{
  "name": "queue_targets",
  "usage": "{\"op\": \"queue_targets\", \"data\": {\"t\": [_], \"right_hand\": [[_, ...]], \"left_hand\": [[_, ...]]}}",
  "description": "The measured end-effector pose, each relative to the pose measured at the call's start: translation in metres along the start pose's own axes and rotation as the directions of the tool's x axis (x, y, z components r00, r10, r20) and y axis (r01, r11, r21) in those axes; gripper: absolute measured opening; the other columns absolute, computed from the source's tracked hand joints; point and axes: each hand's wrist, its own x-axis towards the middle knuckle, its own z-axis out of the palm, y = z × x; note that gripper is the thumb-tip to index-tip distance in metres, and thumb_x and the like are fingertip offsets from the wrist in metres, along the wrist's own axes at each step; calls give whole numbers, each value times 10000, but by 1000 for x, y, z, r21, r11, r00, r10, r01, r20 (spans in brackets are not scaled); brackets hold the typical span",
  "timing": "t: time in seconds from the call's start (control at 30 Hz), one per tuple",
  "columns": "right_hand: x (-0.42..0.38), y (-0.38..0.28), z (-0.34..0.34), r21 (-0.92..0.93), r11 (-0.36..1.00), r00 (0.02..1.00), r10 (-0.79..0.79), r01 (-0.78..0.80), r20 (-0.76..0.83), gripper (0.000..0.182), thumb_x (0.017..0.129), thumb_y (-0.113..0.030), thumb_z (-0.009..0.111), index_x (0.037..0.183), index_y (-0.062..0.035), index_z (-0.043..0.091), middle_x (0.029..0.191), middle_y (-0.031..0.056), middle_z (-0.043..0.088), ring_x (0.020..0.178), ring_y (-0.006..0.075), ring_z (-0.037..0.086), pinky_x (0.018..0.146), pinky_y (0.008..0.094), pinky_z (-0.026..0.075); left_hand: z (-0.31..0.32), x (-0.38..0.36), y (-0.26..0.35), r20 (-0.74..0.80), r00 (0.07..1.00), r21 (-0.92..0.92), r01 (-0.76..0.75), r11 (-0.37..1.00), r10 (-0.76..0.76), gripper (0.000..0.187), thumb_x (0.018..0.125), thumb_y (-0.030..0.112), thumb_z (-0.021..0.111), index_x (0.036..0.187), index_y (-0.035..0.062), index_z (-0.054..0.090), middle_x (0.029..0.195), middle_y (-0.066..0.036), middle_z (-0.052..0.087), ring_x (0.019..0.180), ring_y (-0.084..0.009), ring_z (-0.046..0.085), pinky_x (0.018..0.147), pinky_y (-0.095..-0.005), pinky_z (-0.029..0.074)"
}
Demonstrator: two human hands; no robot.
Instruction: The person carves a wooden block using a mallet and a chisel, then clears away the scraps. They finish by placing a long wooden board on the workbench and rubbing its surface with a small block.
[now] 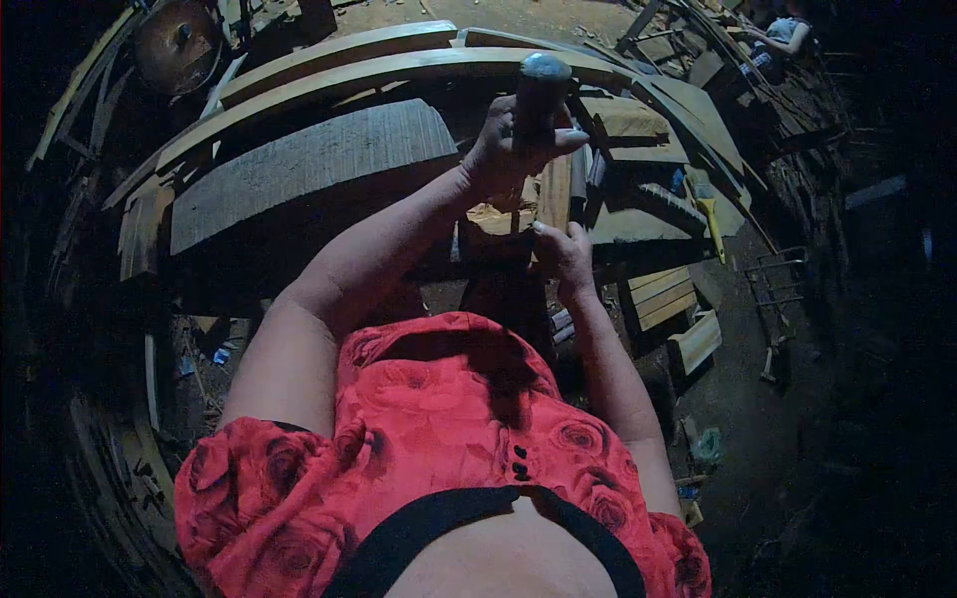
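My left hand (518,145) is closed around a thick dark handle (543,95) with a rounded, pale, worn end pointing up toward me. What the lower end of this tool looks like is hidden by the hand and shadow. Lower and slightly to the right, my right hand (566,257) is closed on the near end of a narrow wooden piece (554,194), its thumb lying on top. A lighter, rough-cut patch of wood (498,217) shows just left of that piece, below my left hand.
A broad grey plank (319,164) lies on the left, with long curved-looking boards (399,68) behind it. To the right are a toothed saw blade (670,204) and a yellow-handled brush (712,224). Slatted wood (663,297) lies lower right. Another person (783,42) is at far right.
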Motion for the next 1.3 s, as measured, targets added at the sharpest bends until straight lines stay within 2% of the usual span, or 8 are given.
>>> {"op": "queue_targets", "data": {"t": [0.2,0.23,0.37,0.53,0.73,1.03,1.1,1.3], "right_hand": [[-25,-89,-18,-139,923,934,-351,358,71,421,725,-201,725,1058,-20,543,841,65,595,703,137,585,559,283,481],[-6,-76,-47,-275,750,761,-643,601,-88,285,756,-204,667,981,-40,605,802,44,626,646,116,588,589,242,487],[-67,-206,-47,-128,719,731,-675,683,106,292,755,-195,664,994,-38,599,816,47,626,663,119,589,599,244,488],[-66,-198,-19,-217,707,735,-604,673,309,302,755,-183,660,1009,-35,592,834,52,625,683,123,590,611,247,489],[-70,-286,-48,-325,650,727,-620,687,297,316,754,-170,655,1028,-32,583,856,57,625,708,127,592,626,250,491],[-62,-260,-44,-348,677,761,-559,649,331,337,753,-150,648,1056,-27,569,888,65,624,744,133,595,649,254,493],[-70,-283,-52,-373,660,758,-579,652,300,342,752,-145,647,1062,-26,566,896,67,624,753,135,596,654,256,494],[-71,-238,-27,-266,668,716,-609,695,341,358,751,-132,642,1081,-22,557,917,73,623,777,139,598,669,259,496]], "left_hand": [[7,3,-1,55,976,136,-218,966,212,313,718,227,747,900,37,577,737,-22,543,673,-89,504,591,-261,444],[8,3,-1,55,976,136,-215,967,209,313,718,227,747,900,37,577,737,-22,543,673,-89,504,591,-261,444],[11,6,1,87,975,29,-206,978,203,259,727,184,726,877,39,573,731,10,538,692,-61,491,597,-254,440],[13,8,-3,70,948,95,-317,944,311,248,715,155,730,839,31,555,724,24,544,690,-55,495,602,-242,440],[12,7,-6,72,993,-32,-90,995,93,305,714,150,737,945,14,591,794,2,589,756,-51,523,660,-238,459],[21,12,-23,49,938,52,-346,937,343,386,706,149,722,1047,23,593,858,-19,610,796,-69,524,722,-264,463],[24,14,-35,82,988,-200,-115,973,133,398,700,143,711,1057,21,582,865,-23,613,799,-74,527,736,-266,459],[20,11,-12,99,988,-194,-97,976,118,362,699,144,699,1022,21,591,860,-11,608,784,-65,520,709,-257,455]]}}
